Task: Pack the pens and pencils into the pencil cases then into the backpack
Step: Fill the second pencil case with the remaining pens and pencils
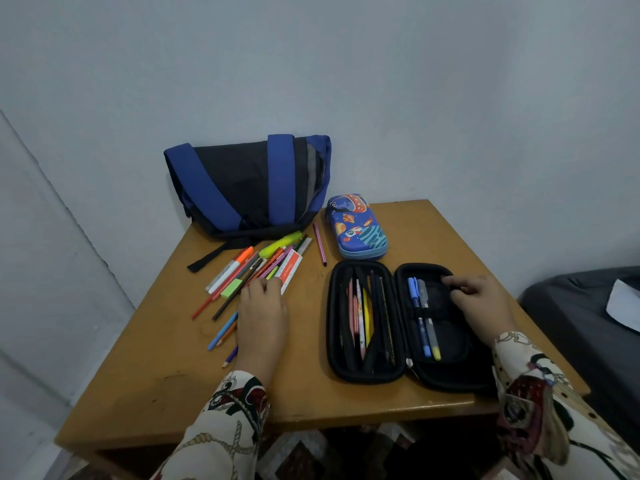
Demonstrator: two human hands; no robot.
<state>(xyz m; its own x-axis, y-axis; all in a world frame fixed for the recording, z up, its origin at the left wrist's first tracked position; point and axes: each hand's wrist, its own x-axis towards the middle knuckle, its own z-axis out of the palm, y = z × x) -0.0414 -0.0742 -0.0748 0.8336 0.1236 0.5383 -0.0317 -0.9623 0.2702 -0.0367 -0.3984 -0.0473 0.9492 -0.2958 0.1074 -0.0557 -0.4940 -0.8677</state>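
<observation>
A black pencil case (363,372) lies open near the table's front, with several pens and pencils in its left half. A blue pen (417,317) and a grey highlighter (428,320) sit in its right half. My right hand (479,299) curls its fingers and thumb on the upper inside of that right half. A loose pile of pens, pencils and markers (249,268) lies left of the case. My left hand (263,313) curls its fingertips over the pile's near ends by a white ruler (291,268). The blue and black backpack (249,185) stands at the back.
A closed blue space-print pencil case (356,226) lies behind the black one, with a single purple pen (319,244) beside it. The brown table (173,368) stands in a corner against pale walls. A dark seat (588,306) with white paper is at the right.
</observation>
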